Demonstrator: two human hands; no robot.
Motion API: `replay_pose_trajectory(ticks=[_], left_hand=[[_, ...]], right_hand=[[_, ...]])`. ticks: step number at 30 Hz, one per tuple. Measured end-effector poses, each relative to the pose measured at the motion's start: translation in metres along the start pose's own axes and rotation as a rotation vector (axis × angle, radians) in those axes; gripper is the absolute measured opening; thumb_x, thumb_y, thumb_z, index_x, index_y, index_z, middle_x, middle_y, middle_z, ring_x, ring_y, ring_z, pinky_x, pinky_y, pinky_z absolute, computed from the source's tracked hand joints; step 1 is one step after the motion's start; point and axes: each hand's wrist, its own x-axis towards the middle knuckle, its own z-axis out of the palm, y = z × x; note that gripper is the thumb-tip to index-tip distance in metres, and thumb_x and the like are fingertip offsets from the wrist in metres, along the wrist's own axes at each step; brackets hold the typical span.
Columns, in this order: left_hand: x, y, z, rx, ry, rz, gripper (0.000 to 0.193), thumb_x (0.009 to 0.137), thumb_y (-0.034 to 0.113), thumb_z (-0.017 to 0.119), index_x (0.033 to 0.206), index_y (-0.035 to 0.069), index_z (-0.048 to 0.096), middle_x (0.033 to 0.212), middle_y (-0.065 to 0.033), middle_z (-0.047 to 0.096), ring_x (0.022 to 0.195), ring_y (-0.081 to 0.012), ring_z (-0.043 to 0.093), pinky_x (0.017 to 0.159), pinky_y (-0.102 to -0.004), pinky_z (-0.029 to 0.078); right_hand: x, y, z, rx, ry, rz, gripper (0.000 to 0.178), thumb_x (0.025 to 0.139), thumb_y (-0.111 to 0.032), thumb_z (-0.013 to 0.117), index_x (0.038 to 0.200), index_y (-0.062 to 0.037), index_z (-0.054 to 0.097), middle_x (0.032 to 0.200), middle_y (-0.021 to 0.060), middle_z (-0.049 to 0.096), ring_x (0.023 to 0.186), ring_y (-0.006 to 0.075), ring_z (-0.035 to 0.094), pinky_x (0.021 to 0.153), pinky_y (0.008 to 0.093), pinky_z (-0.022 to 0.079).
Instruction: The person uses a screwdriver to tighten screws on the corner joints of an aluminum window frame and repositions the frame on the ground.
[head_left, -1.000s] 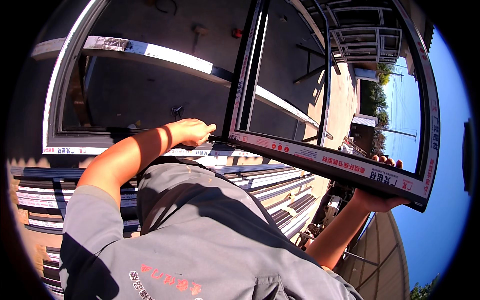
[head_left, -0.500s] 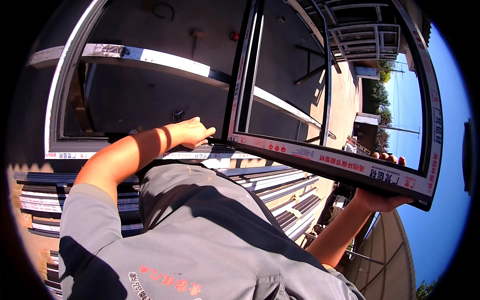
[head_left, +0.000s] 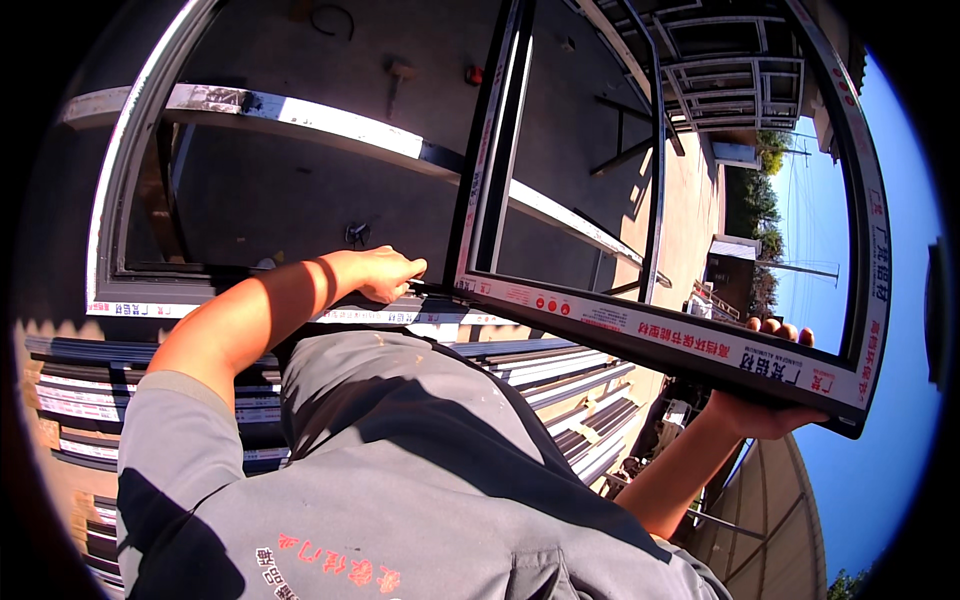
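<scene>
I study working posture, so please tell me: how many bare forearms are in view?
2: the left forearm, left of centre, overlapping the frame; the right forearm, lower right, below the sash. The shirt may hide part of the latter.

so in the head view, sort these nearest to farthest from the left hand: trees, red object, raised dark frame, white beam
1. Raised dark frame: just right of the left hand.
2. White beam: ahead of that hand, running behind the frame.
3. Red object: on the shaded floor past the beam, upper centre.
4. Trees: far off at right.
</scene>
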Motion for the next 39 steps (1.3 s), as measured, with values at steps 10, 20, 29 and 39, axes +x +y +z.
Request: replay_pose_trajectory(ticks=[10, 20, 29, 39], left_hand=[[0.001, 0.011, -0.004, 0.431, 0.092, 0.157, 0.019, 0.093, 0.018, 0.055, 0.105, 0.003, 0.052, 0.069, -0.0144, 0.067, 0.067, -0.0387, 0.064, 0.084, -0.0444, 0.045], [0.01, -0.002, -0.01, 0.129, 0.069, 0.174, 0.029, 0.099, 0.029, 0.048, 0.103, 0.001, 0.057, 0.081, -0.0242, 0.068, 0.081, -0.0467, 0.066, 0.076, -0.0556, 0.052], [0.01, 0.009, -0.001, 0.339, 0.159, 0.199, 0.02, 0.095, 0.024, 0.052, 0.091, 0.005, 0.058, 0.065, -0.0166, 0.067, 0.062, -0.0397, 0.067, 0.058, -0.0494, 0.052], [0.01, 0.024, 0.004, 0.389, 0.171, 0.164, 0.019, 0.088, 0.024, 0.056, 0.088, 0.005, 0.059, 0.061, -0.0145, 0.066, 0.057, -0.0368, 0.067, 0.055, -0.0474, 0.053]], right_hand=[[0.0, 0.0, 0.005, 0.032, -0.071, 0.013, 0.095, 0.094, -0.081, 0.038, 0.132, 0.003, 0.056, 0.115, 0.0166, 0.061, 0.106, 0.0308, 0.06, 0.099, 0.0502, 0.045], [-0.001, -0.003, -0.002, -0.074, 0.056, 0.004, 0.097, 0.087, -0.085, 0.047, 0.13, 0.0005, 0.054, 0.11, 0.0139, 0.056, 0.103, 0.0275, 0.055, 0.095, 0.0478, 0.043], [0.002, -0.001, 0.002, 0.025, -0.113, 0.017, 0.095, 0.094, -0.081, 0.035, 0.133, 0.0027, 0.057, 0.115, 0.0185, 0.062, 0.107, 0.0322, 0.058, 0.098, 0.0502, 0.044], [0.0, 0.0, 0.004, -0.085, 0.086, -0.017, 0.102, 0.089, -0.086, 0.04, 0.135, 0.0039, 0.051, 0.111, 0.0156, 0.057, 0.103, 0.0279, 0.054, 0.095, 0.0477, 0.043]])
